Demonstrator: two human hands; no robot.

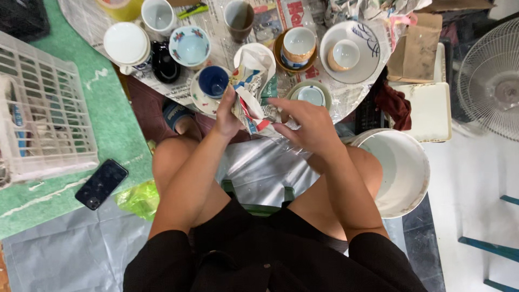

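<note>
Both my hands work on a white ceramic piece half wrapped in printed newspaper (253, 86), held above my knees at the edge of a newspaper-covered table (92, 24). My left hand (227, 116) grips the bundle's left side. My right hand (305, 123) pinches the paper at its lower right. Just beyond the bundle stand a cup with a dark blue inside on a saucer (212, 82) and a small pale green saucer with a cup (311, 94).
Several cups, bowls and plates crowd the table, among them a floral bowl (190, 46) and a large white plate (351, 51). A white bucket (403, 170) stands by my right knee, a white plastic basket (43, 116) and a phone (101, 184) at left, a fan (494, 81) at right.
</note>
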